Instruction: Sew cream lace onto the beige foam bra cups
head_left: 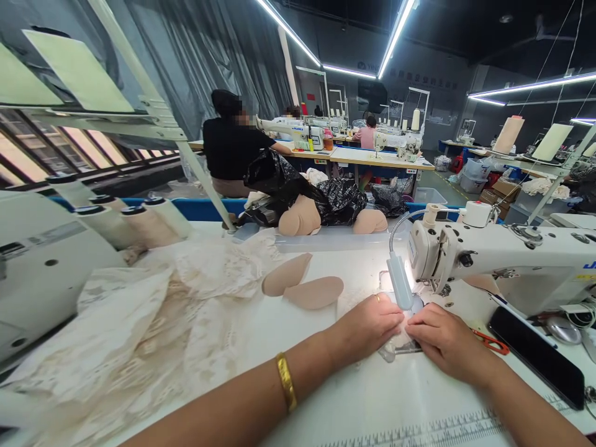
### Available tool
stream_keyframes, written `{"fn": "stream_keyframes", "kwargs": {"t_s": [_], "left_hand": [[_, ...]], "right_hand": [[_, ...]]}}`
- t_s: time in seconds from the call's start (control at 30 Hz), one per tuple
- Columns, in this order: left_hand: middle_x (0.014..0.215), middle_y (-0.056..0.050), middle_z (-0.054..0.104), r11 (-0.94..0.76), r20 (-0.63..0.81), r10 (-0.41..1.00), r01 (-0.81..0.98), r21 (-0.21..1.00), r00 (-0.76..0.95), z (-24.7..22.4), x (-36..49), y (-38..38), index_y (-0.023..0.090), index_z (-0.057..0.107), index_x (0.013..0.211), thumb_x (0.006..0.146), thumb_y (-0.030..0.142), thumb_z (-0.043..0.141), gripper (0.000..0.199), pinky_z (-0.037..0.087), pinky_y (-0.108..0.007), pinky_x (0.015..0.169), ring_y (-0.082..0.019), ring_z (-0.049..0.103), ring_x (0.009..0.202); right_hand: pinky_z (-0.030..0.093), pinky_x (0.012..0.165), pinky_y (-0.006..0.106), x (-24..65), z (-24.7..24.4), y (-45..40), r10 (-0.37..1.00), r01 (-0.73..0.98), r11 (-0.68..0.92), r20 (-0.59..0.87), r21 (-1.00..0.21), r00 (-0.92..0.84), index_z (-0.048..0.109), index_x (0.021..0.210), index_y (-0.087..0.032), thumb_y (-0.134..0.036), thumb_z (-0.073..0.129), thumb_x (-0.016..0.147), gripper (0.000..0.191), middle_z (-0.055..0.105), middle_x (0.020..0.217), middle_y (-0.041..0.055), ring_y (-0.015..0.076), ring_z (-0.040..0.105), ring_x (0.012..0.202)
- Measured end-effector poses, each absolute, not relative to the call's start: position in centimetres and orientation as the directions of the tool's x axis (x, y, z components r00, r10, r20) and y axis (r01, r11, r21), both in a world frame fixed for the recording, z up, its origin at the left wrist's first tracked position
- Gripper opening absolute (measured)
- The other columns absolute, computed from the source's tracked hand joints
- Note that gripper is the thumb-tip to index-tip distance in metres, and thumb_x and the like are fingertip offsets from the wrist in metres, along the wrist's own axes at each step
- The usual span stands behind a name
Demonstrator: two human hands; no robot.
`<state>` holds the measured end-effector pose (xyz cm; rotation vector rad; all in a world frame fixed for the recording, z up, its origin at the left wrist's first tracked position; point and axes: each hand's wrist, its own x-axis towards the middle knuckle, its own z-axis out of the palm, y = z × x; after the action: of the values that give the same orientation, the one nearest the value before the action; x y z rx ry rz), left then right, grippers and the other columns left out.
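So in the head view the left hand (372, 323) and right hand (442, 338) both have fingers bunched up, pinching pale fabric (395, 344) on the bench (298, 372), right by the sewing machine (493, 254) needle area. Two beige pads (314, 293) overlap left of them, phone (535, 354) lying off to the right.

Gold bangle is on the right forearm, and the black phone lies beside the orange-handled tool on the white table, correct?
Wrong arm: the head view shows the gold bangle on the left forearm. The black phone does lie beside the orange-handled tool on the white table.
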<state>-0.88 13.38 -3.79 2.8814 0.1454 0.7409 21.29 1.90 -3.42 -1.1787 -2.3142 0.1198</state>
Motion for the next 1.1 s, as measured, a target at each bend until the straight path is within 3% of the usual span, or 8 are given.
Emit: {"fn": "stream_keyframes", "kwargs": {"t_s": [0.2,0.47,0.83,1.1], "left_hand": [[0.086,-0.006,0.068,-0.982,0.466,0.142,0.064,0.179,0.873,-3.7,-0.2,14.6,0.020,0.063,0.092,0.109,0.029,0.039,0.031,0.046,-0.033,0.075,-0.022,0.059,0.079],[0.097,-0.006,0.074,-0.975,0.525,0.094,-0.027,0.219,0.846,-3.4,0.4,15.7,0.021,0.066,0.098,0.109,0.032,0.040,0.030,0.048,-0.032,0.083,-0.022,0.065,0.088],[0.091,-0.008,0.074,-0.981,0.474,0.083,-0.013,0.196,0.877,-3.2,0.4,16.4,0.019,0.068,0.094,0.108,0.034,0.044,0.031,0.050,-0.033,0.082,-0.023,0.065,0.085],[0.094,-0.006,0.074,-0.936,0.459,0.125,-0.049,0.349,0.880,-2.1,0.6,17.2,0.021,0.069,0.090,0.104,0.029,0.051,0.024,0.053,-0.034,0.088,-0.022,0.065,0.089]], "right_hand": [[0.055,0.083,0.038,21.5,-4.1,2.3,0.809,0.765,0.557,0.419,-0.324,-0.412,0.067,0.117,-0.025,-0.008,0.050,0.100,0.029,0.073,0.107,0.0067,0.0235,0.064,0.095],[0.053,0.083,0.037,21.5,-4.5,2.5,0.831,0.781,0.523,0.410,-0.341,-0.377,0.066,0.117,-0.025,-0.007,0.049,0.100,0.030,0.072,0.110,0.0069,0.0249,0.065,0.101],[0.050,0.077,0.035,21.0,-4.3,2.1,0.855,0.823,0.477,0.383,-0.310,-0.351,0.067,0.102,-0.022,-0.009,0.048,0.101,0.023,0.067,0.099,0.0058,0.0234,0.061,0.092],[0.048,0.071,0.034,20.5,-4.0,2.2,0.868,0.862,0.437,0.371,-0.256,-0.330,0.066,0.096,-0.022,-0.012,0.046,0.102,0.023,0.061,0.089,0.0049,0.0229,0.057,0.083]]}}
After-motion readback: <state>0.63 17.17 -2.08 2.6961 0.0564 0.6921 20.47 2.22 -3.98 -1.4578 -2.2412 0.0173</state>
